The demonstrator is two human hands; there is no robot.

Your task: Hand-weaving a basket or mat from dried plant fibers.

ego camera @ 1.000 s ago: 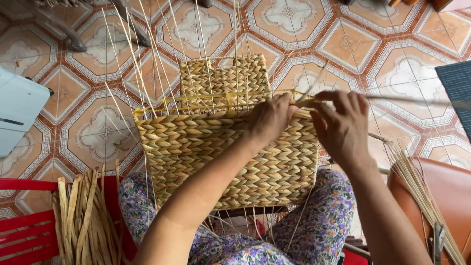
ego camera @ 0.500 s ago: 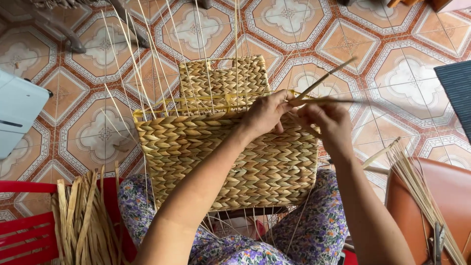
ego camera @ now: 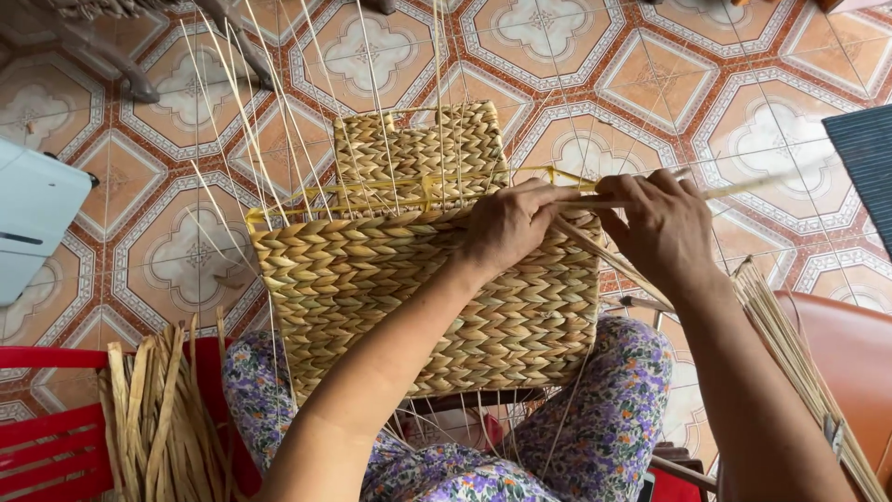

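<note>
Filling the middle of the frame, a woven basket point(ego camera: 427, 297) rests on the person's lap, its braided side facing up and thin stakes point(ego camera: 279, 121) fanning toward the upper left. At lower left a bundle of flat fibres point(ego camera: 153, 418) leans on a red crate point(ego camera: 46, 437); at lower right a sheaf of thin reeds point(ego camera: 799, 363) lies over a brown seat point(ego camera: 855, 363). The left hand point(ego camera: 511, 223) presses on the basket's upper right rim, fingers curled together over the weave. Just beside it, the right hand point(ego camera: 660, 223) pinches a pale strand point(ego camera: 743, 186) that runs toward the right edge.
</note>
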